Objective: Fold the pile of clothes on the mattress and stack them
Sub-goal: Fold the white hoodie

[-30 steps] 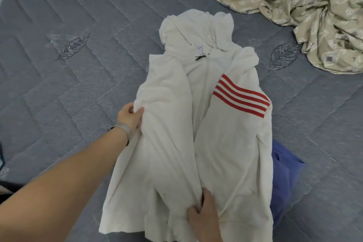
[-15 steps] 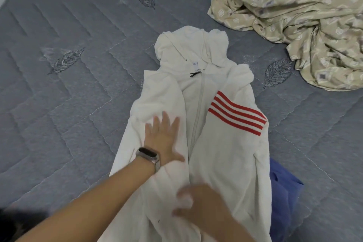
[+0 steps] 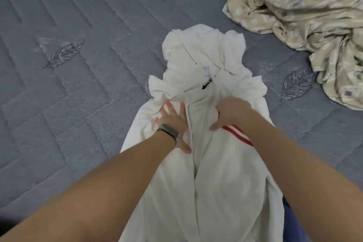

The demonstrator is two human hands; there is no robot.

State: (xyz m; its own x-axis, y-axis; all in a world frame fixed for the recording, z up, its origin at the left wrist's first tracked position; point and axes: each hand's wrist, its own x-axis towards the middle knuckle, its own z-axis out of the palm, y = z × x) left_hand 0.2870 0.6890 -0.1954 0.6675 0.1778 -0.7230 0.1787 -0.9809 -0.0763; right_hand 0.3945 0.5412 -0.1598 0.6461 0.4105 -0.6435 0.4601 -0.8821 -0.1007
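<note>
Hoodie (image 3: 208,173) lying zipper-up on the mattress (image 3: 78,94) — both hands pressing it flat, likely smoothing before folding. Left hand (image 3: 173,122) splayed open, gripping nothing; right hand (image 3: 230,112) palm-down, fingers curled — grip unclear. Blue garment (image 3: 290,222) peeking from underneath.

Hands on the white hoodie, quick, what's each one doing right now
Left hand: open, fingers spread, pressing flat on the white hoodie.
Right hand: open, palm down on the hoodie, gripping nothing.
</note>
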